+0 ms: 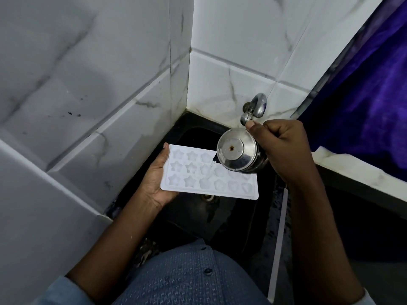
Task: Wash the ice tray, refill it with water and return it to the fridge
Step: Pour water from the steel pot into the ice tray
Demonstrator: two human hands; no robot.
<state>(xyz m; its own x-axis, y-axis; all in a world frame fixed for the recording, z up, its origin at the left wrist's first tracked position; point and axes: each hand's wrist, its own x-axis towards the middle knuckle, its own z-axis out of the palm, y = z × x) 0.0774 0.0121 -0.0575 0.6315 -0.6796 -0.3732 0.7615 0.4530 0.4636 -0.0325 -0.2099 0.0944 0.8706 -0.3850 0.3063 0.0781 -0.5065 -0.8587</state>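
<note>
White star-moulded ice tray (198, 183) gripped by left fingers (164, 151); right fingers (275, 133) clasp steel jug (236, 154).

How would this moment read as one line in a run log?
left hand: holds tray over sink | right hand: tips steel jug over tray | fill level: cannot tell

tiled walls (88, 62) hemming sink (198, 214), tap (255, 106) overhead
</note>
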